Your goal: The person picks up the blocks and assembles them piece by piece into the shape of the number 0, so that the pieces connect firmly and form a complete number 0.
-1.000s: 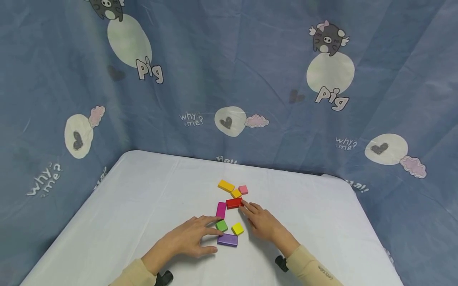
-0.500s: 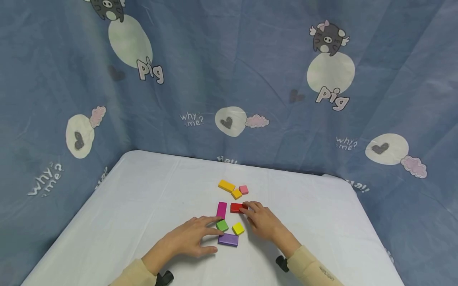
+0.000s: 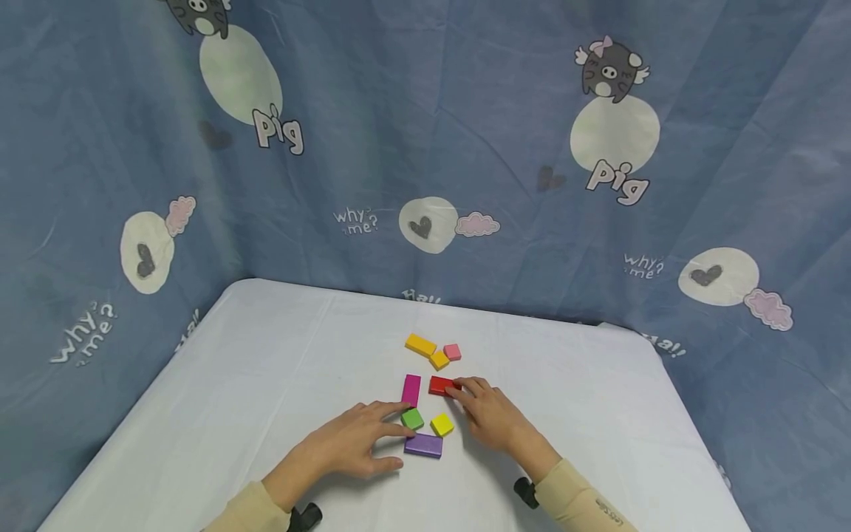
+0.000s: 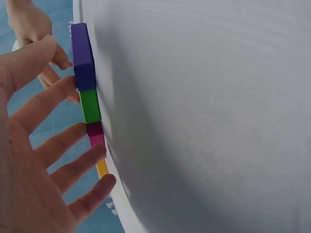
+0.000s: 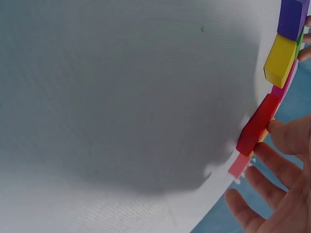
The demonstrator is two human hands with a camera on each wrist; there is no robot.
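Note:
My right hand [image 3: 492, 414] pinches the red block [image 3: 440, 386] at its right end, thumb on the near side and a finger on the far side. In the right wrist view the red block [image 5: 258, 125] lies along the thumb and index finger. My left hand [image 3: 362, 441] is spread, its fingertips at the purple block [image 3: 423, 446] and at the near end of the magenta block [image 3: 411, 389]. Between those two blocks sits the green block [image 3: 412, 419]. A yellow block [image 3: 442, 425] stands just right of the green one, apart from it.
Farther back on the white table [image 3: 279, 355] lie an orange-yellow oblong block [image 3: 420, 345], a smaller orange-yellow block [image 3: 439, 360] and a pink block [image 3: 452, 352], close together. A blue printed curtain [image 3: 505, 258] hangs behind the table.
The red block has shifted right and slightly nearer, away from the magenta block and the small orange-yellow block, with my right fingers on it. My left hand has stayed in place.

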